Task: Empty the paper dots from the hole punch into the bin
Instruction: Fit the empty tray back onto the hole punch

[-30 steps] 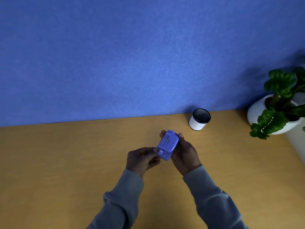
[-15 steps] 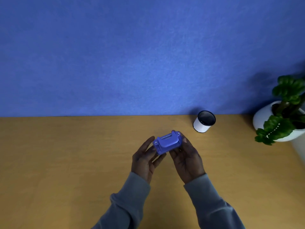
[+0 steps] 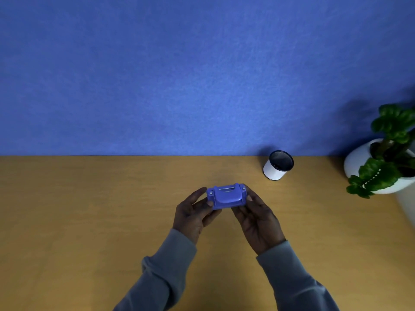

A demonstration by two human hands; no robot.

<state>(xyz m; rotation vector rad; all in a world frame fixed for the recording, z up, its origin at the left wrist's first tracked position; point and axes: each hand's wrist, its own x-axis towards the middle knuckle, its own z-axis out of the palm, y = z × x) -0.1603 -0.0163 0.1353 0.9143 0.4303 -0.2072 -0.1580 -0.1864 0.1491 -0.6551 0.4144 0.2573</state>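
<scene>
The work surface is a wooden desk [image 3: 78,221] with a yellow-brown finish, extending across the full width of the view. A blue wall panel [image 3: 179,75] with a felt-like texture stands upright along the far edge of the desk. At the far right, a white rounded pot [image 3: 357,162] rests on the desk close to the panel and holds a green leafy plant [image 3: 390,124]. Several leaves hang over the near rim of the pot. The right side of the pot is cut off by the frame edge.

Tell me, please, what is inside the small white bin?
The white bin shows only a dark interior; no paper dots are visible. Its bottom is too dark to tell.
</scene>
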